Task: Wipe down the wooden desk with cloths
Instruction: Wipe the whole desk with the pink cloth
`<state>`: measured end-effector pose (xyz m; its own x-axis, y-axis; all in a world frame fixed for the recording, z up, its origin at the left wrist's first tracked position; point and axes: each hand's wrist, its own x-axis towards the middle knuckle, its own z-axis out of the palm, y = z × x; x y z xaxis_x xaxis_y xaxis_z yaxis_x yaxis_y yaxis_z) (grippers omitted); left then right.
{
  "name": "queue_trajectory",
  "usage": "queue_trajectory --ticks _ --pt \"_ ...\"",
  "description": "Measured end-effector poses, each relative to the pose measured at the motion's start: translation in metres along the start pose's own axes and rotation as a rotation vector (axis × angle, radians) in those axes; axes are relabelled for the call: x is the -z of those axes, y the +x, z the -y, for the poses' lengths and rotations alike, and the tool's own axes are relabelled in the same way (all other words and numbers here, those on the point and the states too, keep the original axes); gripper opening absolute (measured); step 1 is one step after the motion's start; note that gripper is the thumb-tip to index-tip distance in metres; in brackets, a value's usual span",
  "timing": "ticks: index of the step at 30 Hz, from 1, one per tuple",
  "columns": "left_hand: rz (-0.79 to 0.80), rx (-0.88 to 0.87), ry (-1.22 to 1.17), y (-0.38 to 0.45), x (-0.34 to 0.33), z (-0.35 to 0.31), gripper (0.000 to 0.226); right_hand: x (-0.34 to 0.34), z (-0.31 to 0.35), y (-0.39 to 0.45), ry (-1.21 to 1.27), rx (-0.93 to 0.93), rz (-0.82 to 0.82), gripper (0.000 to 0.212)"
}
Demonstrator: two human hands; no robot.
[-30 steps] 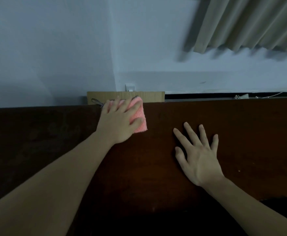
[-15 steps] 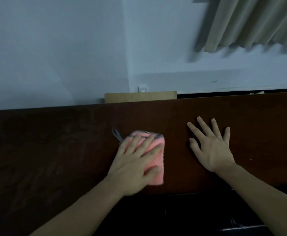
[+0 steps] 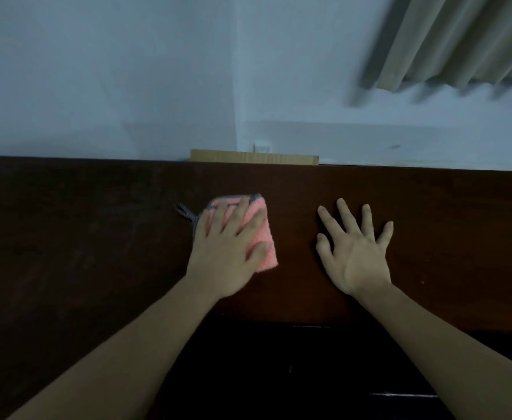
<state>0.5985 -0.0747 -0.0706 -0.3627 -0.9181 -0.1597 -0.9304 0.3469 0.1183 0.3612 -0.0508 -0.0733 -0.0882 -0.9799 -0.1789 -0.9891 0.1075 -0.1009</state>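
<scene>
A dark brown wooden desk [image 3: 446,225] spans the whole width of the head view. A folded pink cloth [image 3: 265,237] with a grey edge and a grey hanging loop lies near its middle. My left hand [image 3: 227,253] presses flat on the cloth with its fingers spread over it. To the right of it, my right hand [image 3: 356,250] rests palm down on the bare wood, fingers splayed, holding nothing. The two hands are a short gap apart.
A cardboard sheet [image 3: 254,157] stands behind the desk's far edge against the pale wall, with a small white socket [image 3: 262,146] above it. A beige curtain [image 3: 461,40] hangs at the top right. Below the desk's front edge is dark space.
My left hand slid the cloth from the far edge toward me, then a little way back. My right hand kept its place on the wood.
</scene>
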Motion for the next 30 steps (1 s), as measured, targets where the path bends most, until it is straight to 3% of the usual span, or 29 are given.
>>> queue_trajectory --ticks 5,10,20,30 --pt "0.104 -0.126 -0.034 -0.062 -0.007 -0.021 0.064 0.006 0.0 -0.001 -0.025 0.007 0.04 0.061" --pt "0.068 -0.141 -0.004 -0.048 -0.015 -0.013 0.065 0.006 -0.002 -0.001 -0.028 0.023 0.06 0.061" --pt "-0.009 0.2 0.054 0.052 -0.003 -0.01 0.067 0.005 -0.004 -0.003 0.017 0.069 0.047 0.06" --pt "0.142 -0.069 -0.022 -0.059 -0.002 -0.052 0.068 0.008 -0.001 -0.002 0.007 0.051 0.06 0.061"
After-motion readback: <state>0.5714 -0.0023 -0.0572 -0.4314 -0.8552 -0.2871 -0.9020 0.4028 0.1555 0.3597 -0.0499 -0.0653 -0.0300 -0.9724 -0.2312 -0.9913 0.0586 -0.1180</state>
